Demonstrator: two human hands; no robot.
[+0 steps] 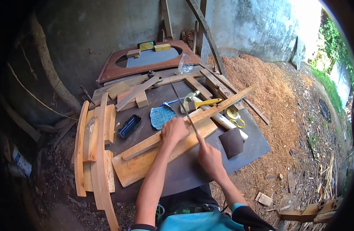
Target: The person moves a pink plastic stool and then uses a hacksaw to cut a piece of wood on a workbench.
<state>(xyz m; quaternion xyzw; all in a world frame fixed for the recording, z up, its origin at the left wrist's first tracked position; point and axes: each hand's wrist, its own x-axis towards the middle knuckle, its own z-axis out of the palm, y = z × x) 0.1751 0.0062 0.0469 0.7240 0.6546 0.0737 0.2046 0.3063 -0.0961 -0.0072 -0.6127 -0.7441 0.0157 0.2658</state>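
Note:
My left hand (174,130) presses down on a long wooden strip (223,103) that lies diagonally over a wide board (140,165) on the dark table (250,148). In my right hand (208,154) I grip the near end of a thin metal blade (183,106), probably a file or saw blade. The blade slants up and to the left and crosses the strip just right of my left hand.
A yellow-handled brush (202,103), blue sandpaper (161,115), a tape measure (233,114), a dark sanding sheet (231,142) and a black case (129,126) lie around. Curved wood pieces (94,142) stack at left. An oval wooden frame (146,57) leans behind. Sawdust (261,84) covers the ground at right.

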